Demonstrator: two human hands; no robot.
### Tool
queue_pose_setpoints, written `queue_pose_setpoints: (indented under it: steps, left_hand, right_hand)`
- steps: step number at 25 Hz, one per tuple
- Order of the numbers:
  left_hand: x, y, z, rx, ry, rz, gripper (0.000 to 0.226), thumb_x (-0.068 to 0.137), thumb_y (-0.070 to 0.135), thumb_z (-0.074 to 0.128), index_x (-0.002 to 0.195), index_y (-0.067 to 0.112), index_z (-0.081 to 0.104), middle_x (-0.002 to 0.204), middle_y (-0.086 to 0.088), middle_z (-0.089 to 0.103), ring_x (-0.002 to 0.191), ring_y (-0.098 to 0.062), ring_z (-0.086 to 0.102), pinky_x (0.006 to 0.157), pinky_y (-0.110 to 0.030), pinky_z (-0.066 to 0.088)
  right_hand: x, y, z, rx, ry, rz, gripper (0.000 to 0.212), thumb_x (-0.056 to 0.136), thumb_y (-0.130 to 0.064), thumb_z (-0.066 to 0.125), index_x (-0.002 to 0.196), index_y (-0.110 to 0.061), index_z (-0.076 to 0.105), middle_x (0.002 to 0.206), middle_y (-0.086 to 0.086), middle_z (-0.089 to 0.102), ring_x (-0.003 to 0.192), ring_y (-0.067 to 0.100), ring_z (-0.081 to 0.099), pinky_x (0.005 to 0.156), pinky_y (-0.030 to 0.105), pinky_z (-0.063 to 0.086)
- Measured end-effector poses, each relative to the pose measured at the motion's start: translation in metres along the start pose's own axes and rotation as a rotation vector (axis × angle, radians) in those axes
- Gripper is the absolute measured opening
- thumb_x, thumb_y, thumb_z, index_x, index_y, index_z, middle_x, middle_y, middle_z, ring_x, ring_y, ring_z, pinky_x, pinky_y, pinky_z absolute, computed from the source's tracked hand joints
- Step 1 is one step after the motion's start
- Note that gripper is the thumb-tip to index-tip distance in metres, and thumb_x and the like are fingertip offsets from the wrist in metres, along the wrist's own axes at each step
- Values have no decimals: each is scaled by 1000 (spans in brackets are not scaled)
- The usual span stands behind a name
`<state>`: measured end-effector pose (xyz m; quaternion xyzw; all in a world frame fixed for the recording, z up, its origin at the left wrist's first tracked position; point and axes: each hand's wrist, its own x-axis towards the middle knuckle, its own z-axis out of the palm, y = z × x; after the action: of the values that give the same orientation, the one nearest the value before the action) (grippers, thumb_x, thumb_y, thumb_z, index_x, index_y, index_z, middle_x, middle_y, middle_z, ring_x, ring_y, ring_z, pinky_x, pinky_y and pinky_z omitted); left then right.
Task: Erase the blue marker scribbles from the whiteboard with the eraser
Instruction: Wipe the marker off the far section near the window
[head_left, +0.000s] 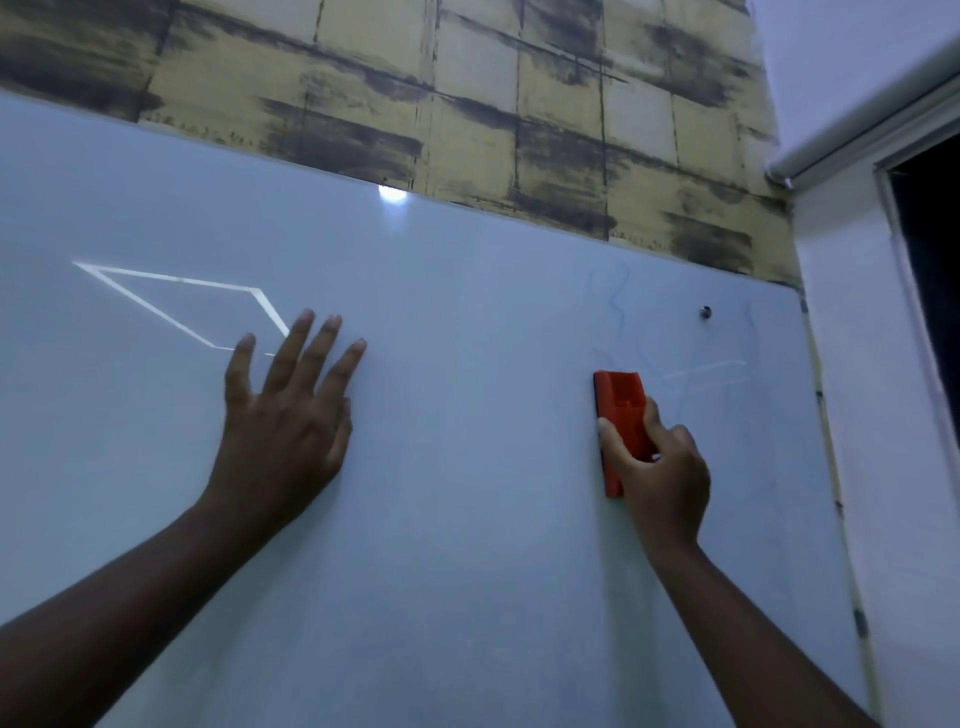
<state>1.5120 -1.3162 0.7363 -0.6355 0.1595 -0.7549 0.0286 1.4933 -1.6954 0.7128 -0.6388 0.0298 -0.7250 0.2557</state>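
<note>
You are grasping the red plastic eraser (618, 415) in your right hand (657, 475), left hand (280, 415) flat and released on the whiteboard (467, 519), wiping toward faint blue scribbles (618, 301) near its upper right corner.

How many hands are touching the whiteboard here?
1 directly: the left hand lies flat on the whiteboard, left of centre. The right hand grips the eraser, which is against the board.

Whiteboard (467, 322): smooth, glossy, throws back a lamp glare and bright window lines. Eraser (619, 402): red-orange moulded plastic, matt, ridged back. Stud (705, 312) on the board's far right: shiny metal. Wallpaper (467, 104) above: matt paper, printed yellow tile pattern with dark smudges. Right wall (878, 415): plain matt paint.
</note>
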Motion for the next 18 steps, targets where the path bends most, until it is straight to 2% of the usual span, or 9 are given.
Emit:
queue_pose_setpoints:
  steps: [2, 5, 10, 16, 18]
  left_hand:
    - [1, 27, 4, -25, 10, 53, 59, 102, 28, 46, 157, 9, 49, 170, -16, 35, 159, -33, 30, 121, -67, 24]
    - [-6, 67, 19, -85, 1, 35, 62, 102, 35, 45, 159, 10, 47, 170, -14, 36, 157, -32, 34, 123, -65, 26]
    - [-18, 101, 33, -37, -4, -66, 62, 105, 32, 38, 161, 8, 42, 172, -16, 29, 159, -34, 31, 125, -66, 23]
    - [-24, 103, 28, -36, -41, -73, 61, 107, 34, 35, 164, 11, 38, 174, -12, 26, 161, -31, 27, 127, -62, 22]
    - [-26, 104, 28, -30, -44, -88, 61, 107, 33, 36, 164, 12, 37, 174, -10, 26, 161, -29, 27, 127, -61, 22]
  right_hand:
    - [-2, 8, 1, 7, 14, 14, 66, 86, -62, 71, 139, -24, 65, 76, 1, 49, 67, 26, 56, 75, 50, 55]
    - [-13, -8, 8, 50, 55, 0, 66, 81, -63, 65, 131, -20, 70, 75, 3, 48, 65, 31, 58, 65, 44, 54]
    - [-59, -23, 8, 10, -94, -410, 64, 81, -64, 65, 130, -24, 71, 76, -6, 42, 63, 17, 47, 64, 36, 44]
    - [8, -5, 11, 44, -124, -575, 66, 80, -68, 63, 131, -26, 70, 76, -3, 48, 63, 21, 52, 67, 38, 43]
    - [42, 7, 9, 21, -98, -571, 67, 79, -69, 61, 131, -27, 69, 76, -4, 49, 65, 23, 56, 69, 39, 44]
